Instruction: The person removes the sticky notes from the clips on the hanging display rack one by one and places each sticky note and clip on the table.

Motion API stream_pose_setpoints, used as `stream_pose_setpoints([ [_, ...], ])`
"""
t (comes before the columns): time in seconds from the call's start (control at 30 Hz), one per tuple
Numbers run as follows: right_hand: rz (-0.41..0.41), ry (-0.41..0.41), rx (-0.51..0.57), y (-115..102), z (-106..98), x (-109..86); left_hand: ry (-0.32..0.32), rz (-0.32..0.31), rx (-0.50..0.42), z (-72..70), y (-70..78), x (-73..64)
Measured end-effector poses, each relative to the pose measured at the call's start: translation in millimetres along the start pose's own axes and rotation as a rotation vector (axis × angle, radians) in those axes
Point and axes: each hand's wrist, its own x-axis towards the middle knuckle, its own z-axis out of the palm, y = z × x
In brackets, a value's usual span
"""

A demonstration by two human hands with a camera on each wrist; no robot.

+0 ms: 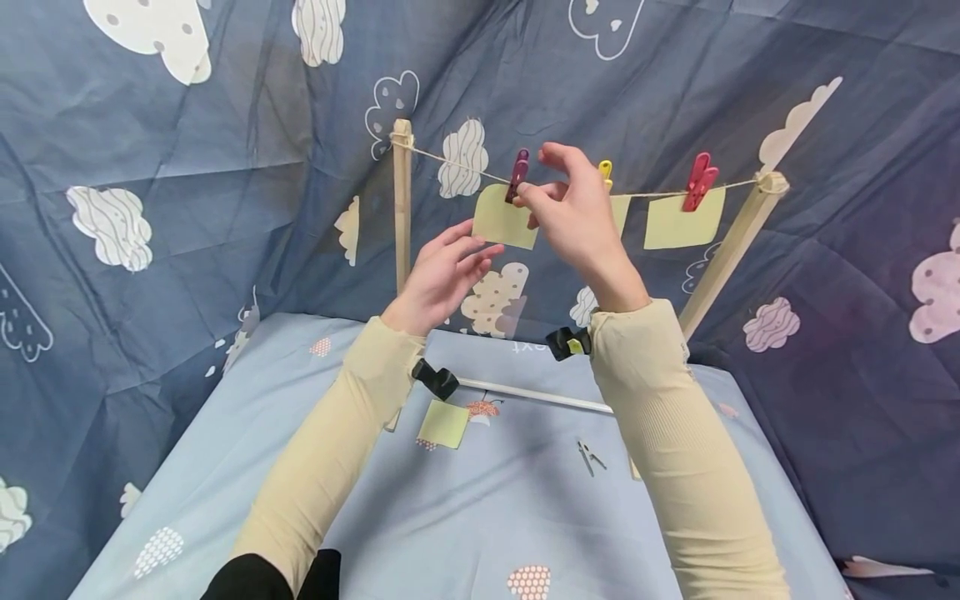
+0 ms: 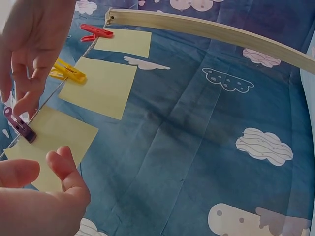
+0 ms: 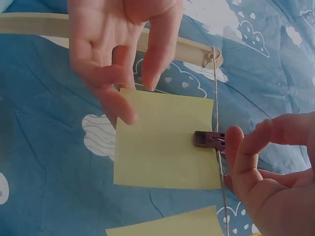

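Observation:
A purple clothespin point(image 1: 519, 171) clips a pale yellow paper note point(image 1: 501, 218) to a thin string point(image 1: 453, 161). My right hand point(image 1: 581, 217) is beside this clothespin, thumb and index finger spread apart, fingertips right at its handle end in the right wrist view. At the note's lower left edge is my left hand point(image 1: 442, 279), its fingers loosely bent and one fingertip in front of the paper in the right wrist view. Farther right on the string hang two more notes, one under a yellow clothespin point(image 2: 70, 71), the other under a red clothespin point(image 1: 700, 182).
Wooden posts point(image 1: 402, 200) hold the string at both ends. On the light blue cloth point(image 1: 480, 508) lie another yellow note point(image 1: 444, 423), a small pair of grey stick-like pieces point(image 1: 589, 457) and a pale rod point(image 1: 536, 394). Dark blue cloud-patterned fabric point(image 1: 247, 108) hangs behind.

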Motion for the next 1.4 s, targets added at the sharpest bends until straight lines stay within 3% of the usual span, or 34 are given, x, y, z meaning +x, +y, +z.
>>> stream_pose_setpoints([
  [0.17, 0.01, -0.011, 0.062, 1.0, 2.4, 4.9, -0.016, -0.008, -0.013, 2.6, -0.5, 0.9],
  [0.6, 0.03, -0.032, 0.133, -4.4, 5.3, 9.1, -0.024, 0.024, 0.059, 5.2, -1.7, 0.0],
  [1.4, 0.032, -0.058, 0.11, -4.0, 3.2, 10.4, 0.019, 0.068, 0.138, 6.4, -4.4, -2.2],
])
